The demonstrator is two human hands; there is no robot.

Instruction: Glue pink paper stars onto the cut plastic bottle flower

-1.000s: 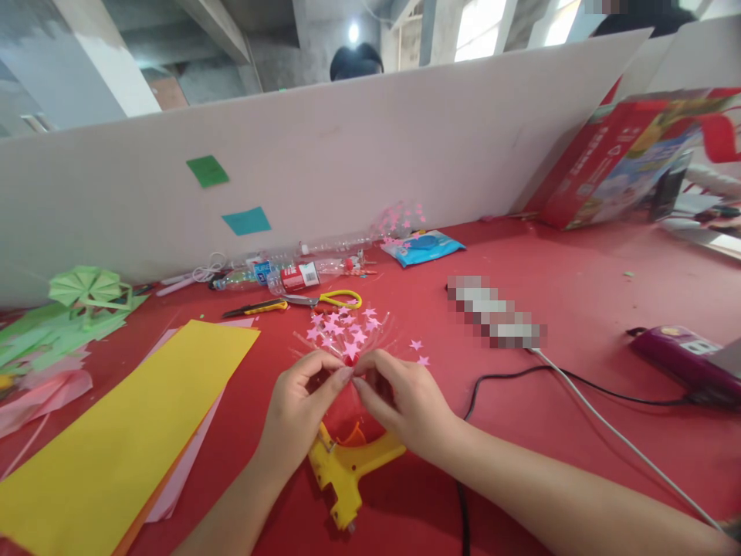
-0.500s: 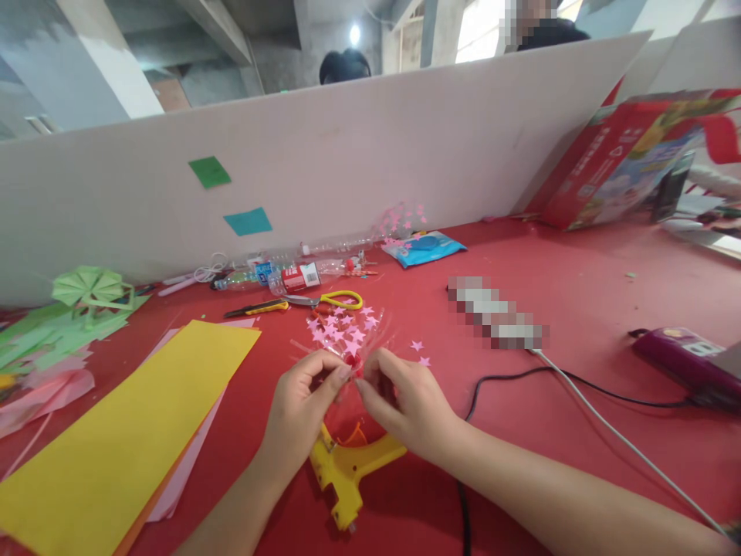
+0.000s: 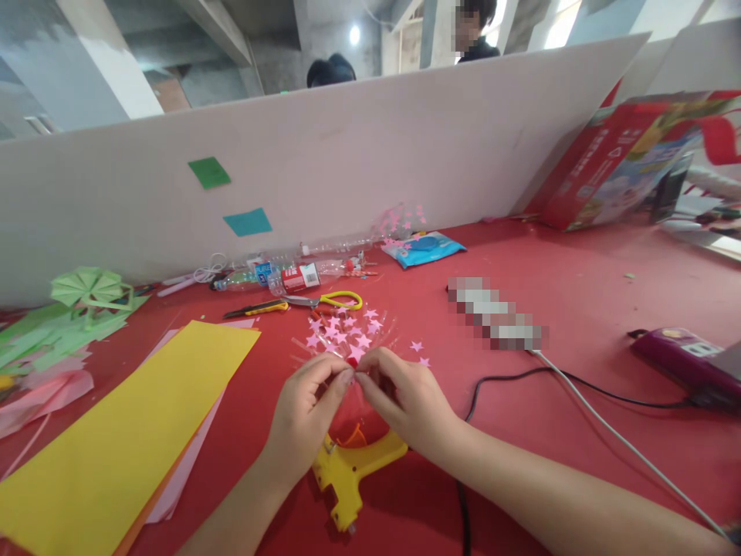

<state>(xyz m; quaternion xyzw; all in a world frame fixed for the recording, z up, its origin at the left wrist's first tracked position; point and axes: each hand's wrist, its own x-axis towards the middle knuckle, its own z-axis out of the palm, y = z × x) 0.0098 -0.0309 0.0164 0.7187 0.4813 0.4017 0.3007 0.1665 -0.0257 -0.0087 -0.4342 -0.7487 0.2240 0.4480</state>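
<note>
My left hand (image 3: 309,401) and my right hand (image 3: 408,394) meet in front of me with their fingertips pinched together. What lies between the fingertips is too small and covered to make out. Just beyond them a spray of clear plastic strips carries several pink stars (image 3: 341,333). A bit of red (image 3: 352,361) shows at its base, right by the fingertips. Under my wrists a yellow glue gun (image 3: 347,479) lies on the red table, partly covered by my right hand. Two loose pink stars (image 3: 417,347) lie right of the spray.
Scissors (image 3: 341,300), a box cutter (image 3: 255,310) and plastic bottles (image 3: 298,276) lie toward the white partition (image 3: 347,154). Yellow paper (image 3: 133,432) is at left, a blue wipes pack (image 3: 425,249) behind. A black cable (image 3: 521,374) crosses the right side. Two people are beyond the partition.
My fingertips have come closer together, covering more of the red piece. The starred strips have shifted slightly. Beyond the partition, a person has moved left.
</note>
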